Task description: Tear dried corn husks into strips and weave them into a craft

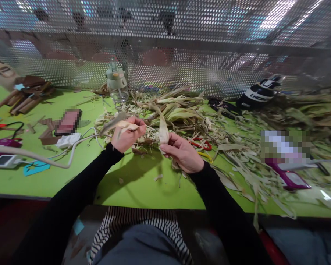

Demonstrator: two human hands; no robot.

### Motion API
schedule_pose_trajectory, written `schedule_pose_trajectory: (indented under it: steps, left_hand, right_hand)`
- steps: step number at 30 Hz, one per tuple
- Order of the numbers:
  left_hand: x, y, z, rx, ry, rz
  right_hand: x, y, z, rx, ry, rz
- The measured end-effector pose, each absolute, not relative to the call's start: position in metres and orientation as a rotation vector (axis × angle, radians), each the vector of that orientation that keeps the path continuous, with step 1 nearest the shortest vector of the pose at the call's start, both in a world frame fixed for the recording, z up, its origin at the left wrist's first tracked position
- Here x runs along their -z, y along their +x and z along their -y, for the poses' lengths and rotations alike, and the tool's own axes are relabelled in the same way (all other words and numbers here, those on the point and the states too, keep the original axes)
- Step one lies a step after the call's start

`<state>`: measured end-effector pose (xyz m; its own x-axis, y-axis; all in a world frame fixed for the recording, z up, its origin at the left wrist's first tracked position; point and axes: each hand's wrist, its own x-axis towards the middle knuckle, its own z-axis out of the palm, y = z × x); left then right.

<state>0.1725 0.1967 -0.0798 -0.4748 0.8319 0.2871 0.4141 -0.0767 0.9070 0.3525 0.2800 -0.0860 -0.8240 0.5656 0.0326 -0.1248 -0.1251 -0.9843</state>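
Note:
My left hand (128,134) is closed in a pinch on a strip of dried corn husk (113,124), whose greyish tail trails back over the wrist. To its right, my right hand (182,151) pinches the base of a pale corn husk piece (163,129) that stands upright between thumb and fingers. The two hands are apart, above the green table near its front. Just behind them lies a pile of dried corn husks (179,110) with many shredded scraps. Beside my right hand, red-handled scissors (201,143) and a yellow loop (205,157) lie partly covered by scraps.
A clear bottle (117,86) stands behind the pile; a black bottle (259,94) leans at right. Purple-and-white devices (289,176) lie at right and left, with a cable (71,154) at left. A phone (68,122) and brown rolls (30,95) are there too. Perforated metal panel (154,66) behind.

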Motion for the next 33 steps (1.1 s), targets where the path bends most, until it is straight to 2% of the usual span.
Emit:
schedule_pose_trajectory:
  steps: [4,11,18,22,28,33]
  left_hand:
    - [0.077,0.170,-0.196,-1.717,1.250,-1.646]
    - [0.072,0.188,-0.191,-1.428,1.383,-1.661]
    - [0.076,0.176,-0.194,-1.539,1.282,-1.726]
    - [0.079,0.177,-0.194,-1.456,1.331,-1.718]
    - [0.080,0.176,-0.194,-1.189,1.530,-1.792]
    - [0.083,0.173,-0.196,-1.193,1.447,-1.858]
  right_hand:
    - [0.085,0.354,-0.282,-2.003,-0.468,1.771]
    - [0.089,0.349,-0.282,-1.927,-0.626,1.750]
    - [0.094,0.346,-0.290,-1.699,-0.733,1.514]
    - [0.090,0.346,-0.289,-1.669,-0.746,1.398]
    - [0.086,0.348,-0.294,-1.616,-0.678,1.281]
    - [0.082,0.357,-0.305,-1.597,-0.558,1.199]
